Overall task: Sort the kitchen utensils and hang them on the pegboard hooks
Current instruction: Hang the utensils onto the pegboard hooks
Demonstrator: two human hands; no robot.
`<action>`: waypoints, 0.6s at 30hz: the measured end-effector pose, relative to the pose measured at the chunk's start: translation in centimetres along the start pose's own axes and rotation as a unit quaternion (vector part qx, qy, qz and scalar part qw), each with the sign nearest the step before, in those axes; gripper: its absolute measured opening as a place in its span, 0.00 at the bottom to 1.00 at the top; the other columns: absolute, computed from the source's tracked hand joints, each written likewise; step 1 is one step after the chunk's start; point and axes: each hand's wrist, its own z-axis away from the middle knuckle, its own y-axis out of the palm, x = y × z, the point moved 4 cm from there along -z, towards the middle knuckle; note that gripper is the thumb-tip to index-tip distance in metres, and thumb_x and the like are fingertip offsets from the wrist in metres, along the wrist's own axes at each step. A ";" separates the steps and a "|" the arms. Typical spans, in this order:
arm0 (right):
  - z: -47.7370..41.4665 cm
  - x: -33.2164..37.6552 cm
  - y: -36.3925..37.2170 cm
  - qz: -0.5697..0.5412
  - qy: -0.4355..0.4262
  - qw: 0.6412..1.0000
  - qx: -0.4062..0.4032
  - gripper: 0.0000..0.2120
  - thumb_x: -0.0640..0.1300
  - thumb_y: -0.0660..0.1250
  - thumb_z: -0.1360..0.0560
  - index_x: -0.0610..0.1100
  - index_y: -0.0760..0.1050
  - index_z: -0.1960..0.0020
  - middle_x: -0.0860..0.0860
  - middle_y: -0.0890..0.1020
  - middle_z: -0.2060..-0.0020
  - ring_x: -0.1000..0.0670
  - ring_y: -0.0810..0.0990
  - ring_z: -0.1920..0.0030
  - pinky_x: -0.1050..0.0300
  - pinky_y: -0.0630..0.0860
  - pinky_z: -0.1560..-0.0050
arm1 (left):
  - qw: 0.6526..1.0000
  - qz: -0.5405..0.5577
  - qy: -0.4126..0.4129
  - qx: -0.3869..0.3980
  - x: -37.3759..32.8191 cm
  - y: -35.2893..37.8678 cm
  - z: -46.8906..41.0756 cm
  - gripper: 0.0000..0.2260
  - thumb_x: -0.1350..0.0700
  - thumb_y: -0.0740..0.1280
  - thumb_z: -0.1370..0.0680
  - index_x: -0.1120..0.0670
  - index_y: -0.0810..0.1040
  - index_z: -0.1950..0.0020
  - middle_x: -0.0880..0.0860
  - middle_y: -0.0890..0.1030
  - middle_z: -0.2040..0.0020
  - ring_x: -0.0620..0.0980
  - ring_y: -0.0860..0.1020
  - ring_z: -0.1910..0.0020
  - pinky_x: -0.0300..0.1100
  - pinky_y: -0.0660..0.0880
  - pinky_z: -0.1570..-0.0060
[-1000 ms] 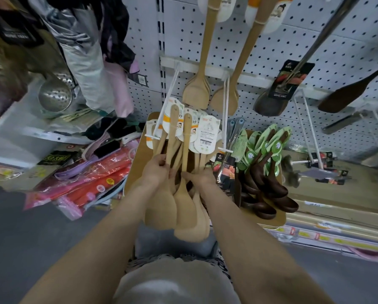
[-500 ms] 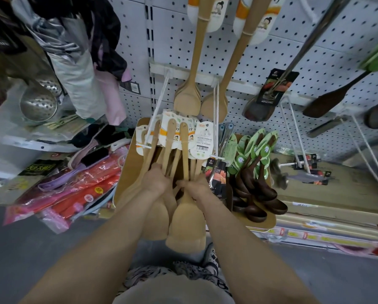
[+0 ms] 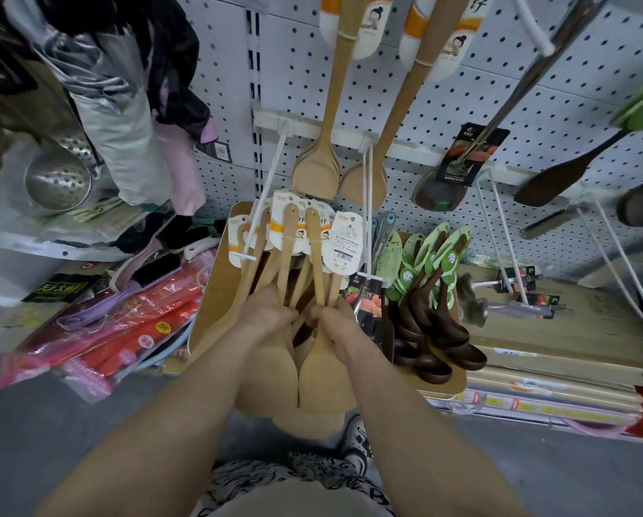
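Both hands hold a bunch of light wooden spatulas [image 3: 323, 371] in front of the white pegboard [image 3: 443, 102]. My left hand [image 3: 271, 311] grips the handles on the left of the bunch. My right hand [image 3: 333, 319] grips handles on the right, one spatula blade hanging just below it. The handles carry white and orange paper tags [image 3: 344, 242] and point up toward a white peg hook [image 3: 266, 203]. A second white hook [image 3: 367, 203] juts out just right of the tags. Two long wooden spatulas [image 3: 318, 169] hang on the board above.
Dark wooden spoons with green tags [image 3: 430, 300] hang to the right of my hands. A steel turner [image 3: 439, 188] and a dark spatula [image 3: 558, 173] hang farther right. Red plastic-wrapped packs [image 3: 126, 330] lie at lower left, a metal strainer [image 3: 57, 177] and aprons at upper left.
The view has tilted up and closed in on the pegboard. Both hands keep their grip on the spatula bunch, which has shifted slightly lower and the blades fanned less.
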 end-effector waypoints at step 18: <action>3.1 -1.3 2.3 -0.040 -0.031 0.991 -0.122 0.10 0.30 0.69 0.31 0.42 0.72 0.56 0.40 0.78 0.60 0.40 0.80 0.57 0.35 0.81 0.52 | 0.985 0.090 0.086 0.115 2.1 -1.5 2.9 0.17 0.68 0.68 0.27 0.59 0.74 0.40 0.57 0.80 0.59 0.45 0.78 0.65 0.32 0.73 0.74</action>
